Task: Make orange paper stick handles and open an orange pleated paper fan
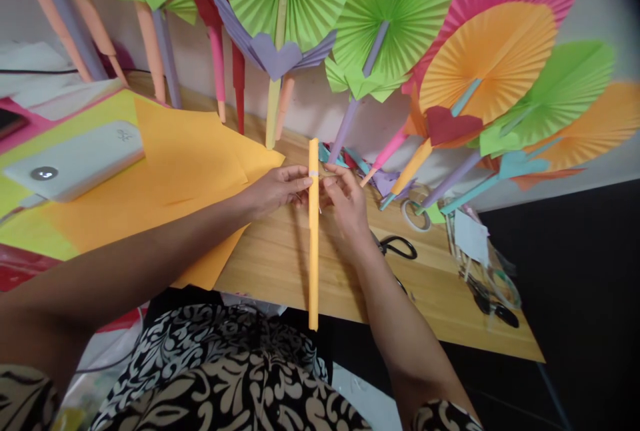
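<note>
Here the folded orange paper strip stands nearly upright over the wooden table, its upper part caught between both hands, its lower end hanging past the table's near edge. Left hand comes in from the strip's left, fingers closed, fingertips pinching the strip just below its top, where a thin pale band wraps round it. Right hand sits just right of the strip, fingers curled, fingertips touching the strip at the same band; closed on the strip, though how tightly cannot be told. Left of the strip, loose orange sheets lie flat over a yellow sheet, with a white device on top further left. Right of the strip, black-handled scissors lie on the table just beside the right wrist; a tape roll lies beyond them. Behind the strip, pleated paper fans in green, orange and pink lean against the wall.
</note>
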Demonstrator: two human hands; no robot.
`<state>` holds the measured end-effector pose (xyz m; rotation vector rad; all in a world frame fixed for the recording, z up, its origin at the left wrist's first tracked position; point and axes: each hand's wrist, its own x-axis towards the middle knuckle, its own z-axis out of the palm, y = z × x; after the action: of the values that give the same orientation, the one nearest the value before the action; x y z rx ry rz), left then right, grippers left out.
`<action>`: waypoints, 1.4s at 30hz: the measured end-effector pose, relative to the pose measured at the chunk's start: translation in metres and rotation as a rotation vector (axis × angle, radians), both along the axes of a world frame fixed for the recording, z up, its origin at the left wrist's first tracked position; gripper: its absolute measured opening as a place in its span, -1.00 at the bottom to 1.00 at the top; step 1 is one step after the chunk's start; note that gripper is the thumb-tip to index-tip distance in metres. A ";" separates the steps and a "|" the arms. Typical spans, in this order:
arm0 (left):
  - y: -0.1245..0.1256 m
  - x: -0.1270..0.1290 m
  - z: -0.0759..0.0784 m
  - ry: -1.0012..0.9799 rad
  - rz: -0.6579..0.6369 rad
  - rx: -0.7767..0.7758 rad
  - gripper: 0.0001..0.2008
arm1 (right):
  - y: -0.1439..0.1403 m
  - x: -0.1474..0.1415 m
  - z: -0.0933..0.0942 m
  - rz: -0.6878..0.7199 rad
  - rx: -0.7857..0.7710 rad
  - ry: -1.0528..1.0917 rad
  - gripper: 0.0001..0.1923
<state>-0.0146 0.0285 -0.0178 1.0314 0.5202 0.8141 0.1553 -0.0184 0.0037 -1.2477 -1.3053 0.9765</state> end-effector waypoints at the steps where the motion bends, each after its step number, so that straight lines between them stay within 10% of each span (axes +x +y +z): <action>1: 0.001 0.000 -0.001 0.017 0.019 0.018 -0.81 | -0.001 -0.002 0.000 0.028 -0.015 0.018 -0.65; 12: -0.001 0.000 0.001 -0.040 0.010 -0.087 -0.76 | -0.002 -0.008 0.005 0.007 -0.051 0.061 -0.28; 20: 0.001 0.000 0.005 0.054 0.158 0.008 -0.79 | 0.001 -0.007 -0.003 0.024 -0.057 0.032 -0.27; 42: 0.001 -0.002 0.005 -0.053 0.069 -0.134 -0.82 | 0.001 -0.005 -0.002 0.053 -0.113 0.014 -0.32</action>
<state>-0.0162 0.0291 -0.0128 0.8708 0.5600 0.8541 0.1508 -0.0178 0.0015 -1.2957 -1.2926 1.1076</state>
